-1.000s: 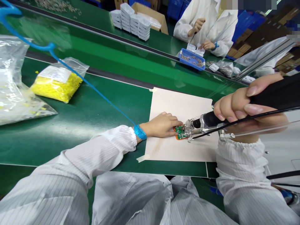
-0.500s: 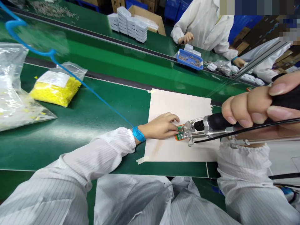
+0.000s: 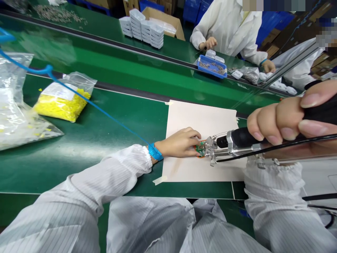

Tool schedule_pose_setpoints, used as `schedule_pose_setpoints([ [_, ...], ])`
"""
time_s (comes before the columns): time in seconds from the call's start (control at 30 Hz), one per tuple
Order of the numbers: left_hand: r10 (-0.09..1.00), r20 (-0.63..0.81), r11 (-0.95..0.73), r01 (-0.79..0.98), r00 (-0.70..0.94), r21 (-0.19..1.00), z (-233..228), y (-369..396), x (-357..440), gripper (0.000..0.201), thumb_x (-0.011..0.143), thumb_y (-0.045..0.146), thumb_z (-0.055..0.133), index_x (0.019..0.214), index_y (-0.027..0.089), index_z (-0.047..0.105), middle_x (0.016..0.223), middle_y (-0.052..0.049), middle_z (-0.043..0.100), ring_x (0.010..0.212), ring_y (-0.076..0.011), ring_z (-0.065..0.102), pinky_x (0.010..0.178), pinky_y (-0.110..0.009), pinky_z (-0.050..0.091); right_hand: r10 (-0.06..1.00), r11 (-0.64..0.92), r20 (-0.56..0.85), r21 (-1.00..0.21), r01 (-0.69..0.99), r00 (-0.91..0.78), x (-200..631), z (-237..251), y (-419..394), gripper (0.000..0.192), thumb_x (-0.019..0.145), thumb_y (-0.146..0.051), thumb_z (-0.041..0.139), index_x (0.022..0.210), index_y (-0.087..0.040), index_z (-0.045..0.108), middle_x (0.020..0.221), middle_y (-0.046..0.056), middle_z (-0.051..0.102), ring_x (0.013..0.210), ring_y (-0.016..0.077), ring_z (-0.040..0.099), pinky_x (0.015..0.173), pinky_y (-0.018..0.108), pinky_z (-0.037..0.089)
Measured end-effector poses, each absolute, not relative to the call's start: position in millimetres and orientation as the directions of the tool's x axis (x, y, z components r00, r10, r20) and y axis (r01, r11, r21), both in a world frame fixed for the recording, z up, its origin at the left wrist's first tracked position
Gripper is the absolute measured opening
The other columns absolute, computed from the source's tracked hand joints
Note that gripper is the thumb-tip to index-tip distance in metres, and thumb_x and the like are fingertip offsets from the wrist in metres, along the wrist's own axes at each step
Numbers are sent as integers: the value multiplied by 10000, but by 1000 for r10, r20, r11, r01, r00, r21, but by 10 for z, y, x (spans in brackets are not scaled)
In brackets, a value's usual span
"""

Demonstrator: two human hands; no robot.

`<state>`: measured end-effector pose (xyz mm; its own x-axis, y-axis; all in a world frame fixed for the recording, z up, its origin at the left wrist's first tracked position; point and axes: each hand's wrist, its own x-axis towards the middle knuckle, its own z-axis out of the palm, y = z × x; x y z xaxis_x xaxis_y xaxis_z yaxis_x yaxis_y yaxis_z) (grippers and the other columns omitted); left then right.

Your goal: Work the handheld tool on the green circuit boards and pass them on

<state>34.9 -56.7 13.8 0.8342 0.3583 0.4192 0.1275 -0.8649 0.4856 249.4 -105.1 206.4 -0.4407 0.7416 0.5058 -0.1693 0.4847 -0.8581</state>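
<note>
My left hand [image 3: 181, 143], with a blue wrist strap [image 3: 155, 151] above it, holds a small green circuit board [image 3: 200, 149] by its left side. The board has an orange edge and lies on a white sheet [image 3: 195, 116] taped to the green bench. My right hand [image 3: 286, 117] is wrapped round the black body of a powered screwdriver [image 3: 243, 137]. Its metal nose [image 3: 210, 146] is at the board's right part and covers it. Whether the tip touches a screw is hidden.
A bag of yellow parts [image 3: 63, 102] and a larger clear bag [image 3: 21, 116] lie at left. A blue cord [image 3: 97, 107] runs from the strap. Across a green divider, a co-worker [image 3: 229, 31] sits behind a blue tray [image 3: 212, 66]; stacked white trays [image 3: 142, 30] stand nearby.
The blue cord has sagged lower at left. Board, left fingers and screwdriver have shifted very slightly left in view; both hands keep their hold. The co-worker's hand on the right has risen slightly.
</note>
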Motion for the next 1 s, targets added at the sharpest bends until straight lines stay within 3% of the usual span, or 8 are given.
schedule_pose_setpoints([
  [0.1, 415, 376, -852, 207, 829, 481, 128, -563, 355, 360, 999, 430, 626, 1245, 179, 705, 1276, -143, 655, 1164, -286, 593, 1036, -435, 472, 792, 441, 458, -886, -141, -403, 2501, 2111, -1025, 162, 820, -176, 743, 913, -276, 657, 531, -41, 464, 397, 127, 478, 421, 347, 472],
  [0.23, 422, 336, -846, 232, 842, 480, 148, -565, 356, 366, 1010, 384, 601, 1301, 174, 673, 1240, -121, 691, 1144, -276, 603, 1035, -426, 452, 820, 405, 423, -905, -130, -386, 2474, 2140, -961, 284, 763, -169, 811, 768, -226, 533, 515, -57, 468, 395, 98, 469, 417, 295, 461],
  [0.37, 426, 305, -834, 240, 851, 496, 185, -571, 351, 378, 1014, 398, 599, 1315, 179, 661, 1224, -115, 709, 1151, -274, 608, 1038, -426, 439, 803, 360, 351, -930, -78, -482, 2495, 2154, -897, 315, 759, -174, 831, 781, -222, 520, 545, -66, 535, 431, 115, 524, 455, 310, 521],
  [0.67, 430, 306, -818, 223, 850, 529, 184, -566, 344, 345, 1028, 381, 566, 1299, 195, 672, 1200, -91, 719, 1122, -256, 613, 1026, -396, 425, 850, 391, 423, -906, -163, -315, 2471, 1998, -906, 436, 716, -209, 853, 795, -218, 425, 492, -94, 432, 360, 77, 395, 395, 247, 443],
  [0.83, 434, 288, -811, 230, 854, 538, 185, -556, 335, 336, 1020, 391, 581, 1278, 197, 676, 1177, -93, 725, 1106, -260, 617, 1013, -395, 423, 835, 357, 383, -923, -142, -396, 2451, 2020, -900, 472, 740, -224, 833, 770, -199, 362, 482, -99, 421, 361, 72, 413, 412, 232, 418],
  [1.0, 437, 290, -809, 231, 851, 541, 193, -555, 336, 317, 1014, 376, 597, 1263, 200, 683, 1154, -87, 733, 1086, -254, 624, 1003, -389, 425, 844, 336, 337, -939, -79, -417, 2426, 2081, -940, 437, 756, -248, 845, 773, -214, 410, 483, -89, 414, 376, 83, 417, 423, 262, 442],
])
